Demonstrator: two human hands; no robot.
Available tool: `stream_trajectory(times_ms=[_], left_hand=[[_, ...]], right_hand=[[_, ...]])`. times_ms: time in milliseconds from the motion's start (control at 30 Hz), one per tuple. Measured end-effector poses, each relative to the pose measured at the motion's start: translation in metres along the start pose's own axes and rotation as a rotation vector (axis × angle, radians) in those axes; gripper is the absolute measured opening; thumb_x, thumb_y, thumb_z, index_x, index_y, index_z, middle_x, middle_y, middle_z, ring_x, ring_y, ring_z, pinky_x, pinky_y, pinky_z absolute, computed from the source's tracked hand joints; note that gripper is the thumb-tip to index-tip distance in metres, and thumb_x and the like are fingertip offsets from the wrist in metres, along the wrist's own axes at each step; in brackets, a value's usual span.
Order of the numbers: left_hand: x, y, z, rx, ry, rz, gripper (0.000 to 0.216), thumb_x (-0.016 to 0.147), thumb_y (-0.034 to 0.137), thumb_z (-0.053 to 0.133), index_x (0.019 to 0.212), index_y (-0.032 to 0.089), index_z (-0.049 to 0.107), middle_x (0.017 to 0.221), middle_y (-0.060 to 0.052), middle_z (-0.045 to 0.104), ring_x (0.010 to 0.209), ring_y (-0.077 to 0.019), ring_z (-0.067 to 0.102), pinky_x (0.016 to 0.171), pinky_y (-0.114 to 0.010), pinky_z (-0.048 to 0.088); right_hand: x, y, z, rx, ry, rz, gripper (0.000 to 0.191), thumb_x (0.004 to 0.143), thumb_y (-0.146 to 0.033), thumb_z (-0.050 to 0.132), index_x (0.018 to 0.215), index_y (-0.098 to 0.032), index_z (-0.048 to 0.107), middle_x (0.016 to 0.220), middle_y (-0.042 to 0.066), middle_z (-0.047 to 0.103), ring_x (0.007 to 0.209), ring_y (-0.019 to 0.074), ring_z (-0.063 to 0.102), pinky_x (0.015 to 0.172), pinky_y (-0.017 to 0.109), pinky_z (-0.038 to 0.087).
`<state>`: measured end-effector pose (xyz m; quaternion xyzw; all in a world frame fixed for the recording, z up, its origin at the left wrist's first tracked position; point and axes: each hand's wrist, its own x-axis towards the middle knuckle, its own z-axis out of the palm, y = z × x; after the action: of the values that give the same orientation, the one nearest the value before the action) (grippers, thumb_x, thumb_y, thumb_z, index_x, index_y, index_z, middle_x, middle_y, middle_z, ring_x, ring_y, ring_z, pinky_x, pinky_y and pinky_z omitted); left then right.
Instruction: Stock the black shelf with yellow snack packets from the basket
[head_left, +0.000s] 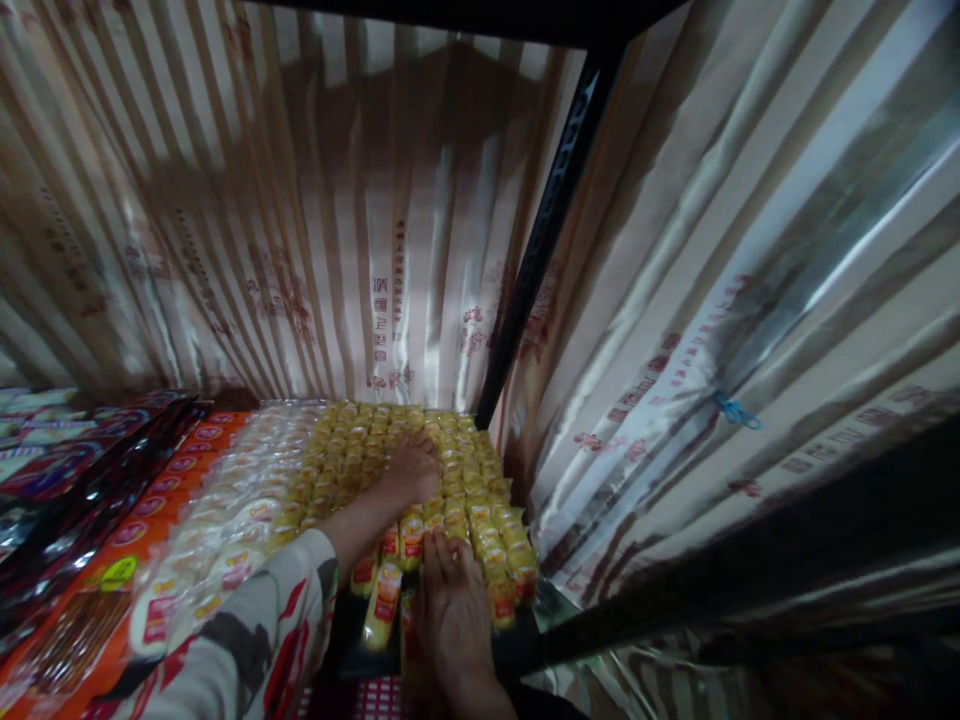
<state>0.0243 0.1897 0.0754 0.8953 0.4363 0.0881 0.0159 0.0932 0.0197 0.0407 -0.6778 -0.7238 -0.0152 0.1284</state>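
Rows of small yellow packets [352, 445] with red labels lie packed on a shelf. My left hand [409, 468] reaches far in and presses on top of the yellow packets, fingers curled down; a patterned sleeve [247, 640] covers that arm. My right hand [454, 610] rests at the near end of the rows, fingers stretched flat against the front packets [409, 540]. Whether either hand grips a packet is hidden.
Pale clear-wrapped packets [240, 500] lie left of the yellow ones, then orange boxes [142, 520] and dark boxes [67, 470]. A black shelf post [540, 250] rises at the back right. Shiny striped sheeting [750, 300] hangs behind and to the right.
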Motion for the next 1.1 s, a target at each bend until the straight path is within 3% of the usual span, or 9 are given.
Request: stream_trajectory(times_ms=[100,233,433,600,800,900,1100], left_hand=[[0.012,-0.005,0.001,-0.016,0.009,0.002,0.021,0.084,0.02,0.044,0.087,0.018,0.065,0.094,-0.007,0.066,0.102,-0.0206,0.054,0.103,-0.037,0.031],[0.024,-0.012,0.008,-0.01,0.125,-0.063,0.029,0.088,0.025,0.038,0.108,0.016,0.058,0.117,-0.01,0.058,0.115,-0.0231,0.047,0.105,-0.042,0.027],[0.036,-0.022,0.025,-0.003,0.029,-0.022,0.026,0.089,0.021,0.036,0.1,0.017,0.06,0.112,-0.008,0.061,0.115,-0.0214,0.046,0.11,-0.041,0.019],[0.035,-0.024,0.019,-0.047,0.034,-0.019,0.024,0.087,0.017,0.039,0.097,0.019,0.061,0.113,-0.007,0.061,0.115,-0.0189,0.047,0.11,-0.039,0.02],[0.012,-0.005,-0.009,-0.101,0.077,-0.046,0.034,0.079,0.011,0.042,0.107,0.017,0.059,0.123,-0.01,0.057,0.118,-0.0197,0.047,0.11,-0.04,0.021],[-0.008,0.003,-0.021,-0.156,0.034,0.017,0.038,0.072,0.004,0.042,0.102,0.016,0.062,0.118,-0.009,0.06,0.113,-0.019,0.051,0.11,-0.041,0.022],[-0.04,0.005,-0.033,-0.191,-0.079,0.069,0.035,0.072,0.005,0.044,0.097,0.017,0.065,0.114,-0.007,0.062,0.114,-0.0176,0.051,0.109,-0.039,0.024]], right_hand=[[-0.001,0.001,0.005,0.024,0.04,0.001,0.051,0.073,-0.014,0.049,0.124,-0.011,0.055,0.126,0.009,0.058,0.114,0.0282,0.051,0.098,0.039,0.036],[-0.003,0.003,0.013,0.069,0.087,0.016,0.05,0.075,-0.016,0.049,0.124,-0.012,0.055,0.125,0.01,0.058,0.114,0.0274,0.051,0.099,0.039,0.035],[-0.004,0.005,0.018,0.089,0.095,0.0,0.05,0.075,-0.022,0.051,0.124,-0.014,0.056,0.127,0.008,0.057,0.117,0.0287,0.048,0.099,0.039,0.032],[-0.004,0.003,0.013,0.133,0.058,0.025,0.047,0.078,-0.025,0.05,0.124,-0.015,0.056,0.128,0.007,0.056,0.115,0.0276,0.048,0.098,0.037,0.032],[0.0,-0.002,-0.003,0.169,0.063,0.056,0.041,0.086,-0.016,0.039,0.123,-0.016,0.056,0.123,0.006,0.06,0.11,0.0235,0.05,0.096,0.035,0.033],[0.003,-0.003,-0.01,0.179,0.09,0.066,0.038,0.086,-0.016,0.039,0.119,-0.015,0.059,0.117,0.008,0.063,0.104,0.0221,0.052,0.094,0.034,0.035],[-0.009,0.003,-0.009,0.189,0.346,-0.013,0.035,0.086,-0.013,0.04,0.113,-0.012,0.062,0.108,0.008,0.066,0.104,0.0208,0.052,0.094,0.034,0.038]])
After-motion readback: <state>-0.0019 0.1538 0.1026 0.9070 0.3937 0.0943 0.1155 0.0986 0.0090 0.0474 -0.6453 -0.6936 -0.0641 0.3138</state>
